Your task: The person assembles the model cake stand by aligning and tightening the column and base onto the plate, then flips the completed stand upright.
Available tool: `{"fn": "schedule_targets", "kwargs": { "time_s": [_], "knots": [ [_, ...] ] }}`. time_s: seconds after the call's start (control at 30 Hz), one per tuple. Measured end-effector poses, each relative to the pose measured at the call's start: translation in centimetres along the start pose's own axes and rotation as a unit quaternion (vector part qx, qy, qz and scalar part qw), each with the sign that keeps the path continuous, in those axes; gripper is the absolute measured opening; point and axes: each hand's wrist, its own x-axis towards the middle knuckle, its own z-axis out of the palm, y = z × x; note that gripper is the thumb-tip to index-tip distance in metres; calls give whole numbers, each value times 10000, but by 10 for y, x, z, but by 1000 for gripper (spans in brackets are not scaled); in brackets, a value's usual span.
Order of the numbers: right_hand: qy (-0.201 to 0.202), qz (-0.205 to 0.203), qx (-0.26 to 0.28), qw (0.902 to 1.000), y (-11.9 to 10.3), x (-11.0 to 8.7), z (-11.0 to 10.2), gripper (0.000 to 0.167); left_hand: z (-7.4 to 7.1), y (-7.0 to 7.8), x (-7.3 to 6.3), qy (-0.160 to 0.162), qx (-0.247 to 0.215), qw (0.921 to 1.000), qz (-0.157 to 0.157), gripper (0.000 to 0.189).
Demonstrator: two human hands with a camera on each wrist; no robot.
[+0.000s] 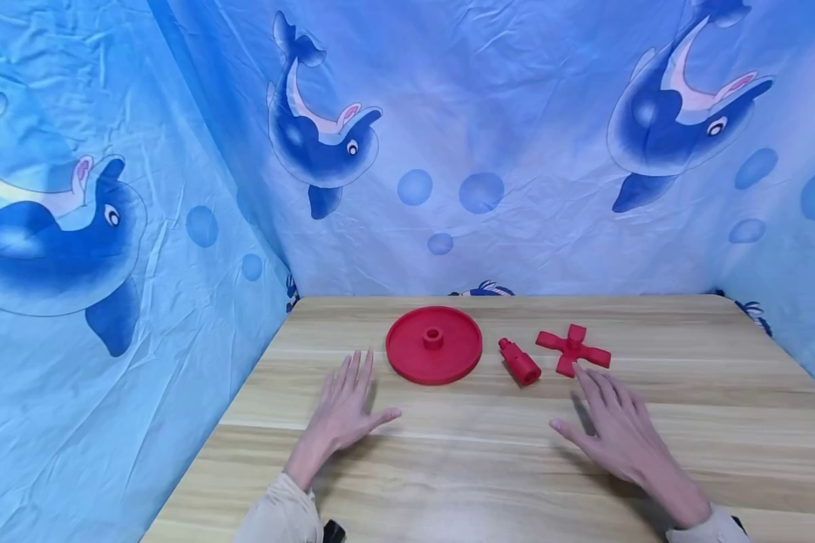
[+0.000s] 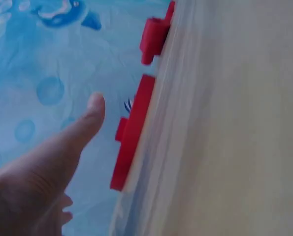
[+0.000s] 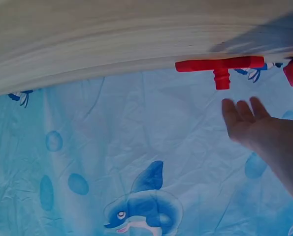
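A round red tray-like disc (image 1: 407,360) with a raised rim and a short hollow hub lies toward the far side of the table. Right of it a red stepped cylinder (image 1: 518,362), narrow at one end and with a hole in the wide end, lies on its side. Farther right is a red four-armed cross piece (image 1: 573,350); the right wrist view shows a ribbed peg rising from its middle. My left hand (image 1: 342,411), fingers straight and thumb spread, is at the disc's near left. My right hand (image 1: 618,434) is extended, its fingertips near the cross. Both hands hold nothing.
The wood-grain table (image 1: 448,483) stands against blue cloth walls (image 1: 550,249) printed with dolphins and bubbles, at its back and both sides. A small black object (image 1: 334,531) shows beside the left sleeve.
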Motion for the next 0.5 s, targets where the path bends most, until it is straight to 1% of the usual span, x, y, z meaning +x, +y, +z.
{"fn": "schedule_targets", "kwargs": {
  "time_s": [0.07, 0.13, 0.27, 0.33, 0.4, 0.43, 0.5],
  "knots": [
    [-96, 149, 218, 9996, -1, 8, 2, 98, 4, -6, 12, -83, -447, 9990, -45, 112],
    [-128, 275, 464, 9985, -1, 15, 5, 95, 8, -11, 23, -160, -946, 9953, -110, 113],
    [-40, 327, 886, 9955, -2, 29, 11, 87, 15, -20, 43, -127, -1885, 9819, -150, 113],
    [8, 297, 1019, 9943, -2, 34, 14, 85, 19, -24, 51, -56, -2177, 9758, -176, 112],
    [40, 283, 1086, 9937, -2, 39, 18, 83, 21, -26, 58, 17, -2372, 9712, -231, 112],
    [38, 282, 1099, 9935, -2, 41, 19, 82, 22, -27, 60, 54, -2438, 9695, -260, 112],
    [26, 312, 1099, 9935, -3, 44, 22, 81, 24, -29, 64, 111, -2462, 9686, -335, 112]
  ]
}}
